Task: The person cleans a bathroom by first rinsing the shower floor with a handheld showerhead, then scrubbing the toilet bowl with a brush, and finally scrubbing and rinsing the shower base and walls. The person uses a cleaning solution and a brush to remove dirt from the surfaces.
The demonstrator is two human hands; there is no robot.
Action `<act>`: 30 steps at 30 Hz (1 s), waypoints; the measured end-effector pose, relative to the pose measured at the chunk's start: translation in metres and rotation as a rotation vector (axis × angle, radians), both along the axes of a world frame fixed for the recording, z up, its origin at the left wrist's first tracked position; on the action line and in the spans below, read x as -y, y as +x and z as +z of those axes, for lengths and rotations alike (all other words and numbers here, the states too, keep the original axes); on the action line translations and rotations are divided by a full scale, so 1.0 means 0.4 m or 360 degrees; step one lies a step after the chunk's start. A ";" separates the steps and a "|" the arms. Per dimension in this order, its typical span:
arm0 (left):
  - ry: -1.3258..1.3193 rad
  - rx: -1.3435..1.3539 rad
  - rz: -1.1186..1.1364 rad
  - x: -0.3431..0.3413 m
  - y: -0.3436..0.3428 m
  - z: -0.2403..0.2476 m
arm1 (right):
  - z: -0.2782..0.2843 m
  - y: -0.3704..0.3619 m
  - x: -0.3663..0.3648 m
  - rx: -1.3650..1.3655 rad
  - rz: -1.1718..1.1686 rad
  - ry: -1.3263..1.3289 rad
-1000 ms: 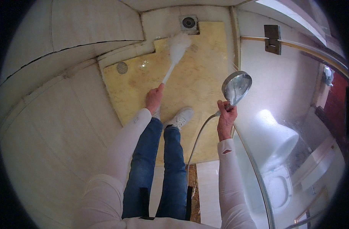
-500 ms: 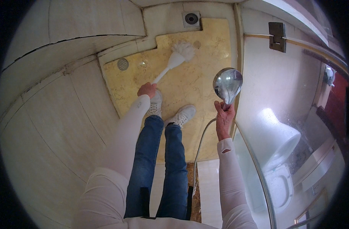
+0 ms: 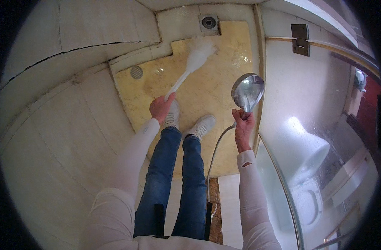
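At the lower edge, blue jeans (image 3: 157,183) run down toward pale lace-up shoes (image 3: 205,126), with white sleeves reaching forward on both sides. The right hand (image 3: 243,127) is closed around the neck of a chrome shower head (image 3: 248,92), which it holds upright over the floor. A flexible metal hose (image 3: 217,146) curves down from the grip beside the right leg. The left hand (image 3: 160,109), fingers wrapped round the handle, grips a white brush (image 3: 195,62) near its end. The brush slants away over the yellow floor panel (image 3: 215,100); its bristle end is blurred, so I cannot tell how firmly it meets the surface. To the right, a white toilet (image 3: 311,152) shows beyond a curved metal rail (image 3: 284,183). Farther off, a round drain cover (image 3: 136,72) sits left of the brush, and a square drain (image 3: 208,23) lies past its bristles, in the panel's notch.
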State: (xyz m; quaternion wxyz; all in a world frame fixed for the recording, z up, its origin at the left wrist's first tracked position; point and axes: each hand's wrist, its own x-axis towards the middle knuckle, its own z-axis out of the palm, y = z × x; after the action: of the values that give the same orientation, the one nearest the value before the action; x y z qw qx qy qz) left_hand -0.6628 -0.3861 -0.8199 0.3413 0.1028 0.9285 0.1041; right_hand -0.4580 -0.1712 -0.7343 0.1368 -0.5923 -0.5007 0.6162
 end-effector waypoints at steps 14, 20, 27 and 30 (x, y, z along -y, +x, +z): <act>0.0212 0.0181 0.0300 -0.066 -0.021 -0.012 | 0.013 -0.050 0.006 -0.0136 0.0239 0.0028; 0.0037 0.0401 0.0272 -0.068 -0.028 0.031 | 0.028 -0.069 0.010 -0.0141 0.0285 -0.0008; -0.0141 0.0411 0.0124 -0.054 -0.083 0.062 | 0.137 -0.113 0.011 -0.0102 0.0559 0.0098; -0.0089 0.0555 0.0469 -0.019 -0.075 0.085 | 0.175 -0.136 -0.014 -0.0167 0.0624 0.0515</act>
State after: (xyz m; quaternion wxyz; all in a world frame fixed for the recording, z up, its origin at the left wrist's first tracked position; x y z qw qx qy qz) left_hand -0.6929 -0.3786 -0.7860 0.4805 -0.0630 0.8629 0.1431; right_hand -0.5125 -0.1655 -0.6642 0.1335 -0.4217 -0.6902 0.5727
